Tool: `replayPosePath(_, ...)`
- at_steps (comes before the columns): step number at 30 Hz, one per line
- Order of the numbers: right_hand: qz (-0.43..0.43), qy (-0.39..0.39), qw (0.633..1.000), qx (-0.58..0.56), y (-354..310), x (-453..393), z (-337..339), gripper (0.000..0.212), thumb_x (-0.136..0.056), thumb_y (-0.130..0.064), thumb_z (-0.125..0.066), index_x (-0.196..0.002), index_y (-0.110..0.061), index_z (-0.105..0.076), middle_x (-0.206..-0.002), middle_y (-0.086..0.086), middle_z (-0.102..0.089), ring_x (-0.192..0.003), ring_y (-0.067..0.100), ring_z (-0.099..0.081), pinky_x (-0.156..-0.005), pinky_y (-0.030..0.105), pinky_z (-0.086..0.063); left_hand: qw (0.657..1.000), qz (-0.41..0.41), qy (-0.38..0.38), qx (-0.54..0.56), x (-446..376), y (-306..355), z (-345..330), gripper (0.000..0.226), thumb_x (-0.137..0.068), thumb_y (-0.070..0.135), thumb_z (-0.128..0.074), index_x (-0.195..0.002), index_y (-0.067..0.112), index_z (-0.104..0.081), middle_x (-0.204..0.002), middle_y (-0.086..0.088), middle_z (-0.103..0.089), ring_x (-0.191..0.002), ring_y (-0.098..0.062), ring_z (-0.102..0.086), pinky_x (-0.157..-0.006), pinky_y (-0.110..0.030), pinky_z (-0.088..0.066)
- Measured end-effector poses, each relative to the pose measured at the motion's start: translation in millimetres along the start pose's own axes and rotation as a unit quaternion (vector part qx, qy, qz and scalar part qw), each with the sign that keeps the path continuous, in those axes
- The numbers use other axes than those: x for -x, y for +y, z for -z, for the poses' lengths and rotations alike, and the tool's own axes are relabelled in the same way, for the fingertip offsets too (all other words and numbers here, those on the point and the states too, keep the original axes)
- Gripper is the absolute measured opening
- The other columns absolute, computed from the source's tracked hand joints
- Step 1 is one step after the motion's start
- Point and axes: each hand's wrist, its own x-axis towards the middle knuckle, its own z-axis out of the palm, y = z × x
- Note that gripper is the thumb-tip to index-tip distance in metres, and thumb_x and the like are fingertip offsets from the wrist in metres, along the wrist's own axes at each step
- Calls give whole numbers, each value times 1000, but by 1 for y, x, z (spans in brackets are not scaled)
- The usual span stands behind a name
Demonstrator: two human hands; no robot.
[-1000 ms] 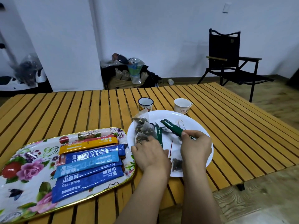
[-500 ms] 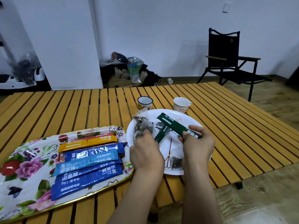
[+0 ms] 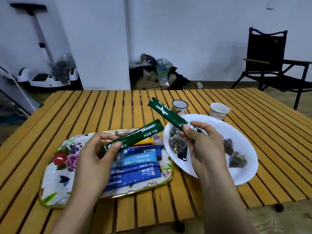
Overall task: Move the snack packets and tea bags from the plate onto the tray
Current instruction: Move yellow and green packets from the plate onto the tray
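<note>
My left hand (image 3: 96, 159) pinches a green stick packet (image 3: 138, 135) by its lower end, held above the floral tray (image 3: 57, 181). My right hand (image 3: 206, 146) pinches a second green stick packet (image 3: 167, 114) that slants up over the left rim of the white plate (image 3: 243, 174). Several blue stick packets (image 3: 138, 168) and a yellow one (image 3: 146, 141) lie on the tray. Pyramid tea bags (image 3: 177, 142) stay on the plate's left side, with more tea bags (image 3: 234, 154) on its right.
A small enamel mug (image 3: 179, 107) and a white teacup (image 3: 218, 110) stand behind the plate on the yellow slatted table (image 3: 108, 108). A black folding chair (image 3: 270, 65) is at the back right. Bags lie on the floor by the wall.
Both hands have lifted off the plate, each with a green packet. The left hand has carried its packet leftward over the tray. The view has shifted to the left.
</note>
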Motion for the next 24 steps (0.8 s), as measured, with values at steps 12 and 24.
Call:
replayPosePath(12, -20, -89, 977, 194, 38, -15, -36, 13, -90, -2, -59, -97, -10, -63, -98, 8, -67, -78, 20, -72, -64, 27, -60, 991, 31, 37, -125, -43, -54, 13, 17, -84, 28, -67, -100, 28, -70, -96, 8, -66, -74, -3, -59, -43, -8, -40)
replayPosePath(24, 38, -123, 915, 382, 62, -10, -42, 18, -89, -14, -63, -87, -31, -66, -104, -5, -67, -89, 17, -67, -76, 44, -59, 993, 34, 7, -113, -39, -47, 1, 47, -99, 37, -33, -138, 15, -46, -145, -4, -46, -134, -18, -40, -110, -30, -27)
